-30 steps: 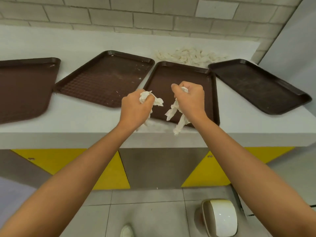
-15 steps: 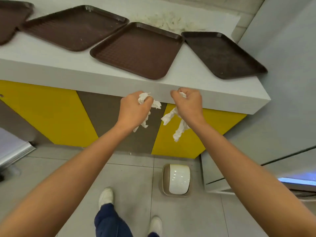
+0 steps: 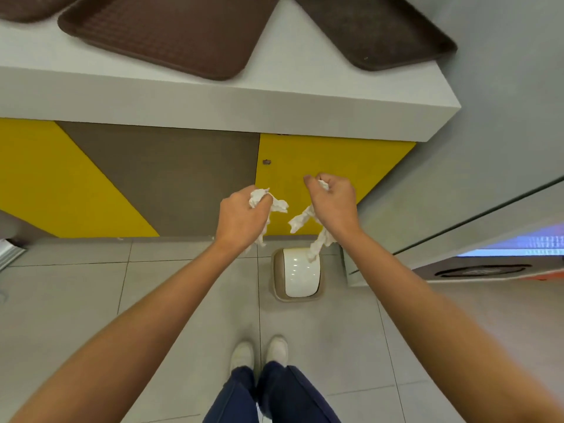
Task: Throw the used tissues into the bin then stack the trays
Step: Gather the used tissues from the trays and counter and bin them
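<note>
My left hand (image 3: 241, 216) grips a crumpled white tissue (image 3: 276, 204) in front of the counter's yellow and brown front. My right hand (image 3: 334, 204) grips another used tissue (image 3: 317, 242) whose long tail hangs down over the bin. The small bin (image 3: 297, 274), tan with a white swing lid, stands on the tiled floor just below and beyond both hands. Brown trays lie on the white counter above: a textured one (image 3: 171, 35) in the middle and a darker one (image 3: 381, 29) to its right.
The white counter (image 3: 232, 102) juts out above the bin. A grey wall and a low unit with a blue-lit edge (image 3: 512, 242) stand at the right. My white shoes (image 3: 262, 351) and blue trouser legs are on the grey floor tiles below.
The view has tilted down from the counter to the floor. Both hands, still holding tissues, have come down from the counter's edge to just above the bin.
</note>
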`<state>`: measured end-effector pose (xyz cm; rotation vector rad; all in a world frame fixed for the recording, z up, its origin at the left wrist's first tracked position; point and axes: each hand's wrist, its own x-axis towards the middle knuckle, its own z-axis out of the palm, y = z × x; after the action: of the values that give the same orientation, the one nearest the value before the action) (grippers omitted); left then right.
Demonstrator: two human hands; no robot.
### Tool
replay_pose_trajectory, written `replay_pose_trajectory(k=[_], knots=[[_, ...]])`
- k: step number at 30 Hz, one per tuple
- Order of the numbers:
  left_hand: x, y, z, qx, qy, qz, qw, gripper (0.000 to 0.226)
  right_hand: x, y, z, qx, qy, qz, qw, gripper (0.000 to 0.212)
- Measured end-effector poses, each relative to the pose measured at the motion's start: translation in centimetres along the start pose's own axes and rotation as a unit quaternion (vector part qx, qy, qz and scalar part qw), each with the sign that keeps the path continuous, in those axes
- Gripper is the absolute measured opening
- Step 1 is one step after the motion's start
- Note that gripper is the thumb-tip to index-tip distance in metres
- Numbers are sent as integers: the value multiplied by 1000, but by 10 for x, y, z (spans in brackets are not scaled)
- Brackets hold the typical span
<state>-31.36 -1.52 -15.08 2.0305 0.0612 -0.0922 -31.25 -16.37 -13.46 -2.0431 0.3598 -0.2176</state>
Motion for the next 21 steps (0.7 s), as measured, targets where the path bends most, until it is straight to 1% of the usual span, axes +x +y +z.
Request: replay_pose_trajectory(k=[2, 5, 8, 11, 13, 15, 17, 20, 21], knots=[[0, -13, 17, -4, -10, -10, 1000, 35, 1, 21, 1, 10, 8, 17, 1000, 49], [1, -34, 44, -14, -31, -42, 999, 26, 1, 58, 1, 25, 6, 53, 998, 49], [5, -60, 77, -23, -43, -72, 996, 16, 3, 102, 4, 35, -16, 87, 995, 37], [8, -92, 114, -38, -44, -101, 993, 17, 7, 151, 10, 52, -50, 129, 989, 17], [10, -116, 140, -36, -48, -124, 990, 17, 10, 185, 17, 54, -75, 167, 982, 8], [13, -144, 167, -20, -51, -149, 987, 15, 14, 223, 25, 47, -109, 209, 971, 13], [15, -173, 192, -12, -52, -159, 986, 18, 18, 263, 35, 18, -148, 234, 961, 28], [19, -214, 227, -5, -51, -182, 982, 13, 18, 324, 55, -35, -183, 235, 954, 42], [21, -226, 238, 1, -48, -186, 981, 18, 16, 343, 62, -50, -187, 227, 955, 45]])
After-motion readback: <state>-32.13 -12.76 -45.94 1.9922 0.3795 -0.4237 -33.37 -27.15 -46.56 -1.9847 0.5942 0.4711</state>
